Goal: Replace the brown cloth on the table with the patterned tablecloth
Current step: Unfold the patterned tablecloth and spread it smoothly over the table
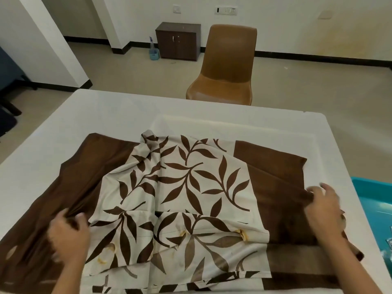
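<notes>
Both hands grip the brown cloth [273,166] on the tabletop [118,111].
The left hand [67,236] has its fingers [63,217] curled into a bunched fold of brown fabric; the right hand [324,211] pinches a ridge of it under its fingers [316,190]. Between the two sets of fingers lies the patterned tablecloth [191,187], rumpled, on top of the brown. Beyond the fingers stands a tan chair [227,66]; just right of the right fingers, a teal bin [371,192].

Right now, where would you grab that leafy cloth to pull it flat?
Probably the rumpled far-left corner of the patterned tablecloth: it stands up in a peak, easy to pinch from above, while the rest lies flatter. The left hand and right hand both grip the brown cloth.
</notes>
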`<state>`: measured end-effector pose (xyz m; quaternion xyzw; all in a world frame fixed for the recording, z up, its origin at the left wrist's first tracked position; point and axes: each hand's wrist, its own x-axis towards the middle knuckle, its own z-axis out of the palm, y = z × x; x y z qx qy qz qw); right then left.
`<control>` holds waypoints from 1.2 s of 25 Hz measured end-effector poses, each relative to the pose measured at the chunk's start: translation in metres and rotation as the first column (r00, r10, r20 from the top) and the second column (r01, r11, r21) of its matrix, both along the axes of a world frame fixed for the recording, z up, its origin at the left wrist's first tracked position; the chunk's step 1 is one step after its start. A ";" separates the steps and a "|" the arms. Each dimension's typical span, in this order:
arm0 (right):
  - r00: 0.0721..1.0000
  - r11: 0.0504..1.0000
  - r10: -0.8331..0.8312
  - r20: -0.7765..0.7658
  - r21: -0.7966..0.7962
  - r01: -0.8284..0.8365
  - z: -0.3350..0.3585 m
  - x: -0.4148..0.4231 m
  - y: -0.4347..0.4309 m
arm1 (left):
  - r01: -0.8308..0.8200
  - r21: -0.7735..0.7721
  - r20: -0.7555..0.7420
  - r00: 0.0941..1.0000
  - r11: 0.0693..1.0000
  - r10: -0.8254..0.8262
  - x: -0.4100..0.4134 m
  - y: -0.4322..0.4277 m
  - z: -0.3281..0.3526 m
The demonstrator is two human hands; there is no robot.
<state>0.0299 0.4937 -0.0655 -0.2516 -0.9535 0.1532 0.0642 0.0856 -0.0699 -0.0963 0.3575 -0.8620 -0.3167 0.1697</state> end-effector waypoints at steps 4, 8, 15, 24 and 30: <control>0.861 0.887 0.432 0.269 -0.299 -0.352 -0.027 -0.013 -0.094 | 0.533 -0.022 0.477 0.750 0.846 -0.459 -0.032 0.038 -0.027; 0.792 0.903 0.427 0.436 -0.167 -0.395 -0.061 -0.013 -0.087 | 0.366 -0.071 0.641 0.729 0.928 -0.238 -0.021 0.022 -0.037; 0.785 0.895 0.365 0.500 0.045 -0.445 -0.034 -0.128 -0.068 | 0.120 0.026 0.739 0.666 0.992 -0.099 0.027 0.081 -0.005; 0.827 0.919 0.375 0.419 -0.284 -0.272 -0.041 -0.018 -0.194 | 0.427 -0.066 0.548 0.770 0.902 -0.325 -0.006 0.122 0.031; 0.784 0.885 0.459 0.418 -0.136 -0.446 -0.063 -0.048 -0.126 | 0.485 0.040 0.631 0.665 0.874 -0.398 -0.013 0.085 -0.008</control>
